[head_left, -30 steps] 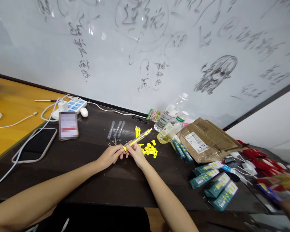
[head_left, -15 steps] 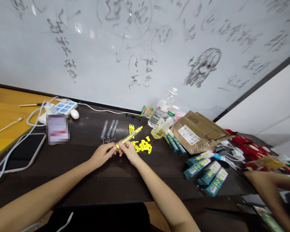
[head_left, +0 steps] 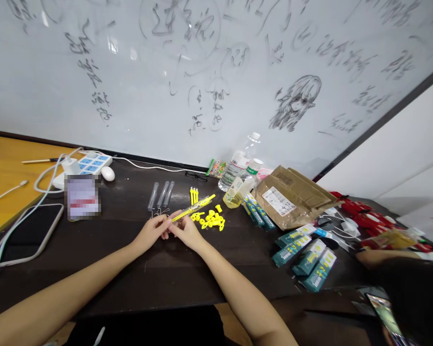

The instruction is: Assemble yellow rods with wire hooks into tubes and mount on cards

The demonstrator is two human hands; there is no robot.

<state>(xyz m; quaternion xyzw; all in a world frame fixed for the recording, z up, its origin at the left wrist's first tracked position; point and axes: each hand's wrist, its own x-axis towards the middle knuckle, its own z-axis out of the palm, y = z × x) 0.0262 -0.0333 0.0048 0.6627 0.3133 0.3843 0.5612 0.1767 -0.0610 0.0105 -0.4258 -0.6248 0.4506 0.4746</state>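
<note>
My left hand (head_left: 153, 232) and my right hand (head_left: 187, 231) meet over the dark table (head_left: 173, 278). Both are closed on the lower end of a clear tube with yellow parts (head_left: 197, 206), which slants up to the right. Several loose yellow pieces (head_left: 212, 220) lie just right of my right hand. Behind the tube stand out a few thin yellow sticks (head_left: 194, 194). Clear tubes (head_left: 164, 194) rest beyond my left hand, with bent metal wires (head_left: 159, 211) near their lower ends.
Bottles (head_left: 234, 173), a brown parcel (head_left: 292, 194) and green boxes (head_left: 310, 257) occupy the right side. At left are a phone (head_left: 29, 233), a power strip (head_left: 95, 163) and cables. Another person's arm (head_left: 378, 258) reaches in at the far right.
The tube now lies at a flatter slant, with my fingers closer together around its lower end. At the right, the other person's arm has shifted and a phone shows more fully.
</note>
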